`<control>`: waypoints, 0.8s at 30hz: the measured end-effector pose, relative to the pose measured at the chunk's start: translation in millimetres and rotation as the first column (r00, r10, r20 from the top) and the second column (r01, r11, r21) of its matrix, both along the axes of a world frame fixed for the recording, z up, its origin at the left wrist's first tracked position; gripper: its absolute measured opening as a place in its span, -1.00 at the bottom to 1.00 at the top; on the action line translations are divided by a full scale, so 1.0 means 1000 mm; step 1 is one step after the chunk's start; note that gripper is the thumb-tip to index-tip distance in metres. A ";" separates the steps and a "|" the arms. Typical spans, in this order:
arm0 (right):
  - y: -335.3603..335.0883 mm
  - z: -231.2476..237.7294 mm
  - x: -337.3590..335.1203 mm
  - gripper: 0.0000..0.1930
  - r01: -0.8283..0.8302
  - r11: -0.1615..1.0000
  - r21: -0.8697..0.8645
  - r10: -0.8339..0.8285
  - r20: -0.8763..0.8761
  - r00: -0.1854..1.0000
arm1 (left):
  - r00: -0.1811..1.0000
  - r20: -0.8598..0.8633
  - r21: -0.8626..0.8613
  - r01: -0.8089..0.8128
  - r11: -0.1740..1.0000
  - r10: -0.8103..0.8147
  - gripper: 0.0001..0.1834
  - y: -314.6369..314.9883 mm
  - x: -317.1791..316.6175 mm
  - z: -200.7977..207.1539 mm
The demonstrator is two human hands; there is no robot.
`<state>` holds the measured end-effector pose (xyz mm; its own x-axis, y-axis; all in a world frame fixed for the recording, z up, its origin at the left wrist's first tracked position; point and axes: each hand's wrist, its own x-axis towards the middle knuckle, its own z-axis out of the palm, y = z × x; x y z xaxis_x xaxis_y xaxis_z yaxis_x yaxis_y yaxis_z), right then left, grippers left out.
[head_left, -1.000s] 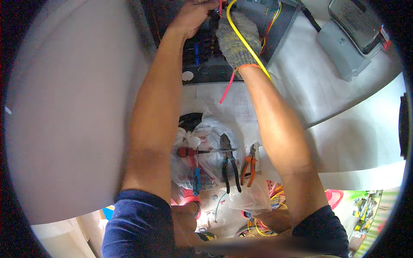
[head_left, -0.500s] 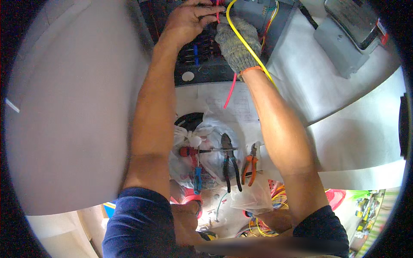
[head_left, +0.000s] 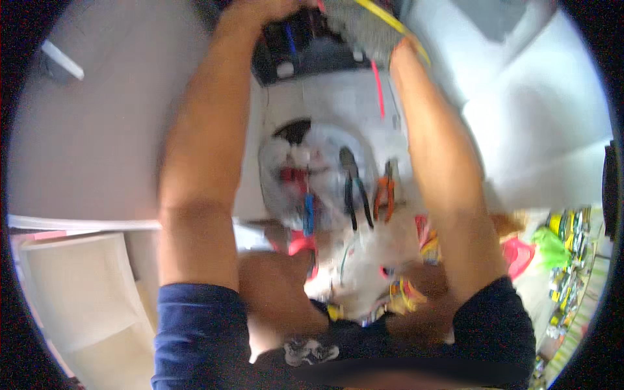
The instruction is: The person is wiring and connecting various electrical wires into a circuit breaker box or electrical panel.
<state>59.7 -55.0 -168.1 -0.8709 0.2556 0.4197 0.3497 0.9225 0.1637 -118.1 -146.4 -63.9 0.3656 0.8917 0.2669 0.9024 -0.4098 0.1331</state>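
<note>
My left hand (head_left: 276, 8), bare, reaches into a dark electrical box (head_left: 305, 60) at the top edge, and its fingers are cut off. Beside it, my right hand (head_left: 367, 27) wears a grey knit glove; its fingertips are out of view and blurred. A yellow wire (head_left: 385, 15) crosses over the glove. Below the gloved hand hangs a red wire (head_left: 379, 91). Short red at the top lies by the left hand. Whether either hand grips a wire cannot be made out.
Between my forearms, on a clear plastic bag (head_left: 270, 188), lie a red-handled screwdriver (head_left: 292, 175), a blue-handled screwdriver (head_left: 309, 213) and black-handled pliers (head_left: 356, 195). Orange-handled pliers (head_left: 385, 195) lie just right. Pale panels flank both arms. A green bag (head_left: 551, 247) is at the lower right.
The view has shifted, blurring the picture and pushing the hands and box up to the top edge. Both hands stay at the box, with the fingers now out of view.
</note>
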 end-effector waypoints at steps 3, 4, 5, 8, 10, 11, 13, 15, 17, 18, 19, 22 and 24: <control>-0.018 0.001 0.006 -0.68 0.027 0.963 -0.269 -0.049 -0.076 0.996 | 0.993 -0.106 0.039 0.055 0.998 -0.050 -0.93 -0.001 -0.001 -0.007; -0.023 0.003 0.005 -0.68 0.027 0.935 -0.353 -0.068 -0.103 0.992 | 0.994 -0.095 0.032 0.062 0.998 -0.058 -0.93 -0.002 -0.002 -0.011; -0.031 0.004 0.005 -0.69 0.023 0.892 -0.452 -0.094 -0.135 0.986 | 0.986 -0.149 0.062 0.086 0.994 -0.076 -0.93 -0.005 -0.004 -0.011; -0.056 -0.002 0.011 -0.71 -0.126 0.488 -0.864 -0.256 -0.280 0.925 | 0.960 -0.249 0.146 0.165 0.975 -0.125 -0.91 -0.007 -0.009 -0.005; -0.093 -0.027 0.026 -0.69 -0.098 0.756 -0.647 -0.202 -0.373 0.906 | 0.932 -0.312 0.115 0.232 0.966 -0.186 -0.85 -0.008 -0.008 0.001; -0.107 -0.039 0.036 -0.68 -0.043 0.971 -0.237 -0.060 -0.412 0.909 | 0.932 -0.304 0.114 0.240 0.964 -0.196 -0.85 -0.007 -0.006 0.004; -0.168 -0.085 0.072 -0.54 0.297 0.771 -0.563 -0.534 -0.316 0.784 | 0.907 -0.390 0.040 0.188 0.981 -0.158 -0.85 -0.005 -0.003 0.012; -0.226 -0.133 0.096 -0.68 0.697 0.624 -0.353 -0.759 -0.062 0.648 | 0.921 -0.357 0.083 0.196 0.977 -0.154 -0.86 -0.007 -0.003 0.013; -0.275 -0.174 0.118 -0.72 0.859 0.465 -0.217 -0.884 -0.066 0.462 | 0.911 -0.393 -0.002 0.132 0.991 -0.122 -0.87 -0.003 -0.002 0.012; -0.290 -0.191 0.124 -0.71 0.828 0.348 -0.439 -0.917 0.025 0.399 | 0.908 -0.397 0.000 0.149 0.989 -0.137 -0.87 -0.001 -0.003 0.010; -0.297 -0.203 0.128 -0.69 0.759 0.120 -0.640 -0.915 0.225 0.335 | 0.894 -0.402 -0.058 0.189 0.980 -0.196 -0.88 0.001 -0.006 0.008; -0.304 -0.220 0.136 -0.68 0.754 0.338 -0.563 -0.911 0.007 0.413 | 0.876 -0.408 -0.067 0.253 0.965 -0.258 -0.90 0.008 -0.020 0.010; -0.289 -0.219 0.144 -0.63 0.711 0.221 -0.667 -0.874 0.188 0.448 | 0.880 -0.389 -0.060 0.270 0.961 -0.272 -0.90 0.013 -0.026 0.007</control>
<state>203.8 -344.3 -387.0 0.0193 0.9993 -0.0316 0.9013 -0.0311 -0.4320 -144.1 -133.5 -57.4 0.6668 0.7436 0.0492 0.7355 -0.6460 -0.2042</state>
